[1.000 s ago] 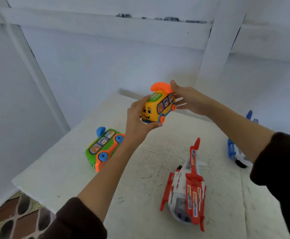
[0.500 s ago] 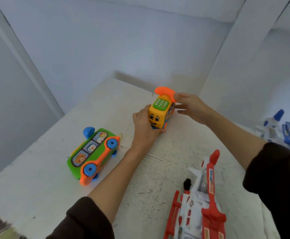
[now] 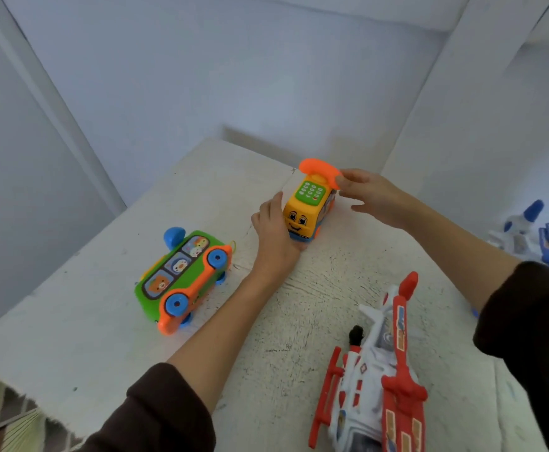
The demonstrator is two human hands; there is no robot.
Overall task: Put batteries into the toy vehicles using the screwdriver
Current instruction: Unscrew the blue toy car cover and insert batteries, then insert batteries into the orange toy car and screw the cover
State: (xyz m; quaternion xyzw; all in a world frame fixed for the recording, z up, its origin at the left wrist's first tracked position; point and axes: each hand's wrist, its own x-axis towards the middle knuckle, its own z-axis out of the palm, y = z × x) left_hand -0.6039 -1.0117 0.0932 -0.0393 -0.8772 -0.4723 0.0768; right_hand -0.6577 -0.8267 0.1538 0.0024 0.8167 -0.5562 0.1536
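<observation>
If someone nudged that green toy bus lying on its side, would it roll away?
Probably not: the green bus lies on its side, wheels off the table, so it would likely slide or rock. Its hard plastic shell looks stiff and fairly light.
</observation>
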